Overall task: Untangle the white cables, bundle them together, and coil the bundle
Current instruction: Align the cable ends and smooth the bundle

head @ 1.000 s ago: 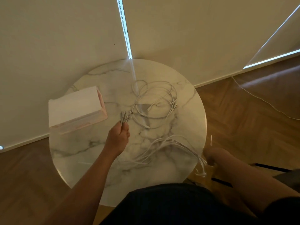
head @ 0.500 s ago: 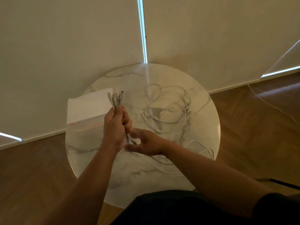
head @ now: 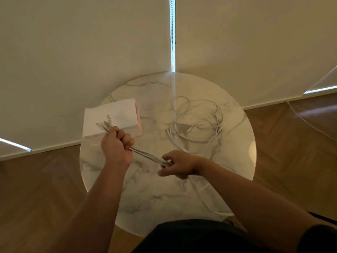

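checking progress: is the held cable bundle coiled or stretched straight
Stretched straight: the bundle runs taut from the left hand to the right hand, no loops.

The white cable bundle (head: 145, 154) stretches taut mid-scene, its plug ends (head: 105, 123) fanned far left; loose cables (head: 198, 121) lie tangled far right.

A round table (head: 145, 198) with a white marble top veined in grey stands on a wooden floor (head: 36, 198). Just beyond the left hand (head: 116, 145), a white box (head: 124, 114) with a pale pink edge lies on the marble. Beyond the right hand (head: 179, 165), apart from the box, rests a loose heap of white cables (head: 197, 127). Thin cable strands (head: 202, 198) trail from the right hand across the marble toward its near edge.
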Demonstrator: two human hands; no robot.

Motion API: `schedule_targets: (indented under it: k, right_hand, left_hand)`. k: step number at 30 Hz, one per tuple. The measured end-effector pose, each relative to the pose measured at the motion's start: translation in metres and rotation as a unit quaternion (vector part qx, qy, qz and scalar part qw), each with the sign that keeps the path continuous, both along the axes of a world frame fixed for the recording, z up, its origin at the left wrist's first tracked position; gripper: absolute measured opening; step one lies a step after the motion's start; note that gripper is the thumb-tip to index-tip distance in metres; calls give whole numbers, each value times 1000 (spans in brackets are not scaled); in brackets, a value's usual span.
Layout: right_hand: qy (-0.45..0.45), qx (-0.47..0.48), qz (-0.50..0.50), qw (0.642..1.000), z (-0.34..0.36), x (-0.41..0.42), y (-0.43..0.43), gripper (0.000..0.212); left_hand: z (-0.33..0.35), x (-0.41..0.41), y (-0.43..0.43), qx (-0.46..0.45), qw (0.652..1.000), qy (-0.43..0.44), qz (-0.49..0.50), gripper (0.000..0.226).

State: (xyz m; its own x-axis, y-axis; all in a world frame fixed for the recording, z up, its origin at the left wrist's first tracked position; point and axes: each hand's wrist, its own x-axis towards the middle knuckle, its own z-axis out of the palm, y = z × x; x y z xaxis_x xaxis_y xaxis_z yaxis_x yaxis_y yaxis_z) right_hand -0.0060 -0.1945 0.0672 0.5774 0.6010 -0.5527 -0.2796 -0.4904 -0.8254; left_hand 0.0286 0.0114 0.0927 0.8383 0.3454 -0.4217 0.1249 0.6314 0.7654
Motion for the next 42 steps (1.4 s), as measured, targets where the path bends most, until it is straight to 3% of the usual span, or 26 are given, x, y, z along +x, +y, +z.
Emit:
schedule_targets:
  k: [2, 4, 7, 12, 16, 19, 21, 24, 26, 28, 31, 34, 37, 42]
  right_hand:
    - [-66, -131, 98, 984, -9, 8, -22, 41]
    - [-59, -240, 135, 960, -21, 7, -52, 51]
    - [-6, -291, 124, 949, -44, -3, -92, 54]
    - [-47, -413, 139, 899, -65, -3, -136, 42]
    - [-93, -450, 212, 863, -67, -3, -147, 33]
    - [-114, -416, 261, 864, -69, -2, -128, 48]
    - [-72, -342, 255, 901, -68, 6, -110, 49]
    - [-116, -253, 97, 956, -69, 26, -82, 41]
    - [-220, -255, -23, 941, -78, 41, -63, 28]
    - [-277, -303, -73, 909, -89, 52, -43, 27]
    - [-247, -379, -37, 891, -112, 58, -25, 35]
    - [-255, -403, -39, 878, -123, 60, -21, 27]
    - [-270, -376, -109, 880, -108, 59, -19, 21]
    - [-442, -223, -206, 844, -58, 61, -20, 13]
  left_hand:
    - [-11, 6, 18, -28, 998, 30, 46, 36]
    - [-23, 9, 35, -54, 993, 64, 87, 36]
    - [-41, 5, 38, -67, 985, 110, 114, 36]
    - [-74, -18, -4, -85, 981, 154, 88, 36]
    - [-95, -35, -13, -94, 977, 168, 89, 37]
    - [-100, -38, 3, -74, 975, 182, 101, 37]
    - [-102, -38, 11, -44, 976, 190, 95, 37]
    - [-100, -39, 12, -14, 978, 192, 77, 38]
    - [-101, -38, 12, -14, 980, 186, 71, 37]
    - [-103, -38, 13, -26, 982, 175, 62, 36]
    - [-108, -39, 16, -49, 985, 160, 47, 41]
    - [-108, -41, 16, -61, 986, 151, 36, 46]
    - [-104, -42, 11, -58, 987, 148, 26, 45]
    - [-96, -38, 1, -46, 988, 151, -1, 42]
